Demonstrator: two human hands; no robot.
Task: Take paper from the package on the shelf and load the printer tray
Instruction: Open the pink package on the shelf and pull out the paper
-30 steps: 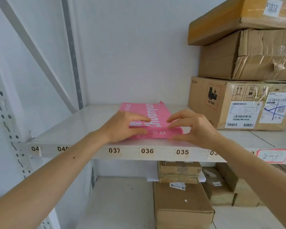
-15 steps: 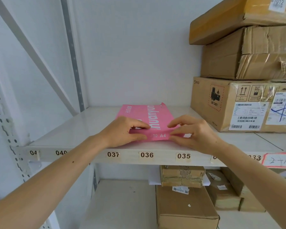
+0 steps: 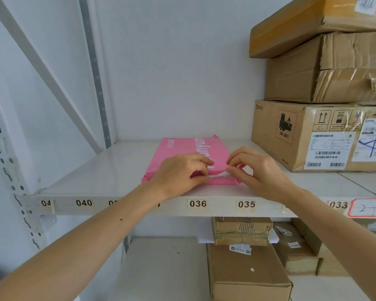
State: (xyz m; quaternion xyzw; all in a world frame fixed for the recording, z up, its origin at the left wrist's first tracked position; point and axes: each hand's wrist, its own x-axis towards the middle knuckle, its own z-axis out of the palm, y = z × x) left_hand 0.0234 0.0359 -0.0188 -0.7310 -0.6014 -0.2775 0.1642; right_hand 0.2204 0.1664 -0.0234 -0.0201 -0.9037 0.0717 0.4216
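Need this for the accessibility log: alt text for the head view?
Left hand and right hand pull open the near end of a pink paper package on a white shelf; white paper shows. Cardboard boxes stacked right.

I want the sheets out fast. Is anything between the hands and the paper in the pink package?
Only the wrapper. Both the left hand and right hand are on the pink package's near end, where white paper shows through an opening. Nothing else on the shelf is in the way.
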